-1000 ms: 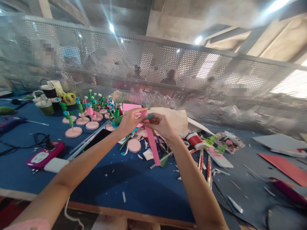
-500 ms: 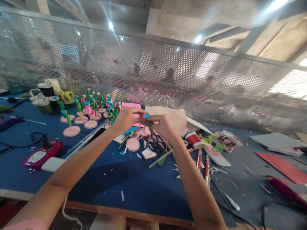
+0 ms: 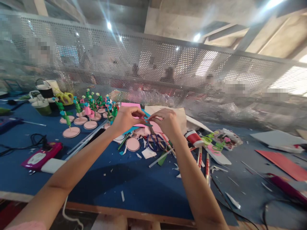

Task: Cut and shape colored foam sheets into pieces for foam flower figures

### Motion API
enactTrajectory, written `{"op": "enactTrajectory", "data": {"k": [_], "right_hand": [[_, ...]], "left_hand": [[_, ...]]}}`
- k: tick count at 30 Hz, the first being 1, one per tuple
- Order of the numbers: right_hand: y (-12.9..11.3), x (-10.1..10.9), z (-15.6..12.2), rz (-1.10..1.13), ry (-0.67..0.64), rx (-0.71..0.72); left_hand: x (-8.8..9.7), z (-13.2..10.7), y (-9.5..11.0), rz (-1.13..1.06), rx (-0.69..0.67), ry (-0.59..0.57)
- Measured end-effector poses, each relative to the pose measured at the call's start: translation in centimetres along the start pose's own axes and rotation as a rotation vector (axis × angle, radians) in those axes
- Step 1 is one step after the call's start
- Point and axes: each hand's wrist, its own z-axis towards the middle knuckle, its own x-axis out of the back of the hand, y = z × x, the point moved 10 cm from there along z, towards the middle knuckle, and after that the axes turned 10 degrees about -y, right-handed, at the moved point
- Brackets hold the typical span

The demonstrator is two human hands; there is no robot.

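Note:
Over the middle of the table, my left hand (image 3: 127,118) and my right hand (image 3: 166,120) meet fingertip to fingertip. Between them is a small blue paper piece (image 3: 148,124), pinched by both; its exact shape is partly hidden by the fingers. Just below lie dark-handled scissors (image 3: 156,142), a round pink disc (image 3: 132,144) and paper scraps. Pink paper (image 3: 130,105) lies behind my left hand. To the left stand several paper flowers (image 3: 88,110) with green stems on round pink bases.
A red-and-white roll (image 3: 193,138) and green scissors (image 3: 208,139) lie to the right. A purple power strip (image 3: 43,156) with a black cable is on the left. Beige paper (image 3: 179,116) lies behind the hands. A perforated metal screen (image 3: 153,70) runs along the back.
My right hand has shifted slightly up and right, its fingers straighter, opening a little space between the hands. More of the blue paper piece shows. The table items stay in place.

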Motion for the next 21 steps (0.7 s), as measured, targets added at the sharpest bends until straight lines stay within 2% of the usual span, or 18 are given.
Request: {"op": "enactTrajectory", "data": {"k": [4,6,10,13,18,21], "right_hand": [[-0.2,0.4,-0.1,0.033,0.009,0.001],[-0.5,0.1,-0.2,0.128,-0.007,0.01],[-0.8,-1.8,-0.2,0.517,-0.12,-0.01],[-0.8,-2.4,-0.3,0.833,-0.142,-0.037],[-1.4,-3.0,-0.5,1.135,-0.199,-0.087],[-1.5,-3.9,-0.5,1.288,-0.139,-0.132]], "left_hand": [[-0.1,0.1,0.2,0.011,-0.026,-0.017],[0.4,0.0,0.6,0.077,-0.068,0.017],[1.4,-0.6,2.1,0.298,-0.219,0.141],[1.1,-1.0,2.8,0.389,-0.308,0.16],[1.2,-1.5,3.5,0.476,-0.374,0.214],[1.3,-2.3,4.4,0.524,-0.46,0.293]]}}
